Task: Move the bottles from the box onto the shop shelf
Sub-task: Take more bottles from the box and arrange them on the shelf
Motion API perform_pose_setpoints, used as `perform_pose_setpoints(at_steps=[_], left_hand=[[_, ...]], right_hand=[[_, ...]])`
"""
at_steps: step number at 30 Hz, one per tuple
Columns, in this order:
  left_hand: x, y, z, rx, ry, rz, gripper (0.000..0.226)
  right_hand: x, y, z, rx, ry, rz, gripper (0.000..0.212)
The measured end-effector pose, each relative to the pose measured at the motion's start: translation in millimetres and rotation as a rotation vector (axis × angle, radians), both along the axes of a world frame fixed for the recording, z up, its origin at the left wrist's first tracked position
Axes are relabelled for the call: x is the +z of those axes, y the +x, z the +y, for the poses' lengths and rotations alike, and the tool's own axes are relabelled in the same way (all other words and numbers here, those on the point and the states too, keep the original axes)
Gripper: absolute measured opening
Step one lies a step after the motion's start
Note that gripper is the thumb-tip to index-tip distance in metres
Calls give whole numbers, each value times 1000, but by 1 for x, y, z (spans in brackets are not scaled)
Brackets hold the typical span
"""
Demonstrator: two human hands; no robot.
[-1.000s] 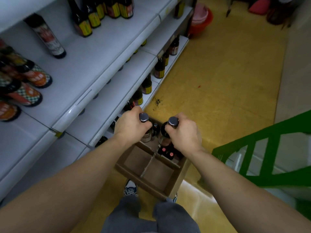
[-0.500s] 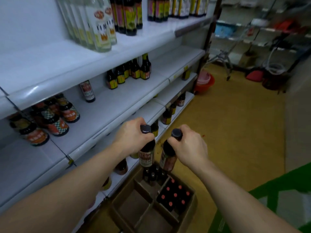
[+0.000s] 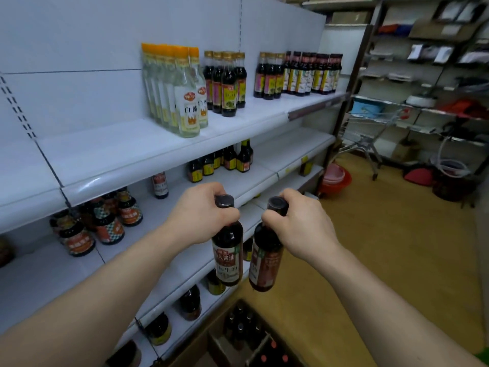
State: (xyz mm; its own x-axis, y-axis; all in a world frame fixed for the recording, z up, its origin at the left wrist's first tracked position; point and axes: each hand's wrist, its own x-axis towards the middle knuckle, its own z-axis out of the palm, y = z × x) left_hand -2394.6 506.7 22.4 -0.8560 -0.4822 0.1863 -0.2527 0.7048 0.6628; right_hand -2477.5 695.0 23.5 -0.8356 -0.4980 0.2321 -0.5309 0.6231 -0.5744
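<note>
Head view only. The left hand is curled round the neck of a dark sauce bottle, just under its black cap, and holds it firmly. The right hand grips the neck of a second dark bottle the same way. Both bottles hang in the air, side by side and close together. The left one is upright and the right one is tilted a little. They are above the cardboard box and in front of the shelf edge, not touching any board.

Progress is judged as early to middle. The box on the floor has some dividers bare, but a cluster of capped bottles is left inside, so several more trips look needed. The two in hand are lifted out but not yet placed. One bottle with a similar label stands alone on the middle shelf, which looks like the likely spot, though that cannot be confirmed.

The shelving is white metal in several tiers, with much bare board. The top shelf has clear vinegar-type bottles and rows of dark bottles. Patterned jars sit at middle left, and more dark bottles are on the lower tiers.

The room has a yellow floor, a red bucket at the end of the shelving, and a wire rack of mixed goods at far right. The light is dim.
</note>
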Motion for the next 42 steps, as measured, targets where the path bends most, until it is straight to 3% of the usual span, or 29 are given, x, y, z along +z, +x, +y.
perform_pose_setpoints(at_steps=[10,15,19,42], left_hand=[[45,31,-21,39,64,76,33],[71,61,-41,93,54,117,15],[90,95,-60,123,31,164,14],[156,349,-169,287,-44,201,18]], right_hand=[[52,13,-26,110,-55,20,24],[74,30,-50,200,-65,38,22],[94,52,-74,241,-66,60,26],[163,274,-218,459,-107,82,30]])
